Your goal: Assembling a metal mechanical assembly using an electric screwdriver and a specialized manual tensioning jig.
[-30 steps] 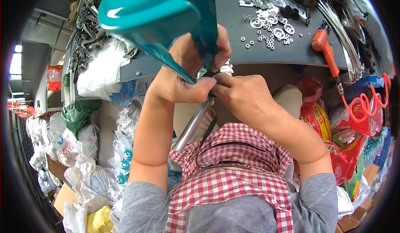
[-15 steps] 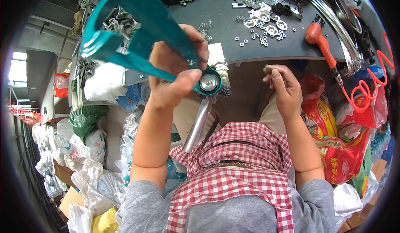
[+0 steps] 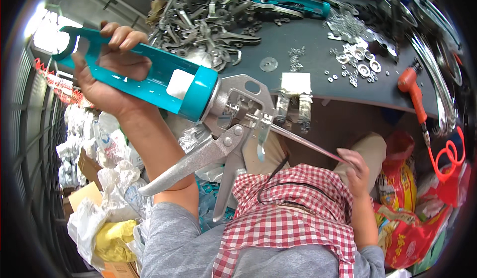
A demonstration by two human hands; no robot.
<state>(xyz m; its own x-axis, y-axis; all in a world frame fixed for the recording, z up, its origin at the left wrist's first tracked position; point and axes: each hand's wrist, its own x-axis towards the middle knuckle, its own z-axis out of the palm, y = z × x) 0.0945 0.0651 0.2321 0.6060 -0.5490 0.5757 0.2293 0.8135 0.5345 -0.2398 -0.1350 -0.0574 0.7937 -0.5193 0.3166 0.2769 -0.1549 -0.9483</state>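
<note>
My left hand (image 3: 112, 74) grips the teal frame of a caulking gun (image 3: 164, 81) and holds it up at the left, above my lap. Its silver handle and trigger (image 3: 218, 149) hang down toward my chest. A thin steel push rod (image 3: 308, 146) runs from the gun's back down to the right. My right hand (image 3: 358, 171) pinches the end of that rod above my checked apron (image 3: 293, 213).
A dark workbench (image 3: 308, 44) lies ahead with a heap of metal gun parts (image 3: 208, 14), loose washers (image 3: 357, 64), another teal gun frame (image 3: 290, 2) and an orange air tool (image 3: 415, 91) with a coiled hose. Plastic bags (image 3: 114, 193) pile at the left, printed sacks (image 3: 412, 218) at the right.
My left hand has swung the gun up and to the left, so the handle now shows. My right hand has dropped lower and taken the rod's end.
</note>
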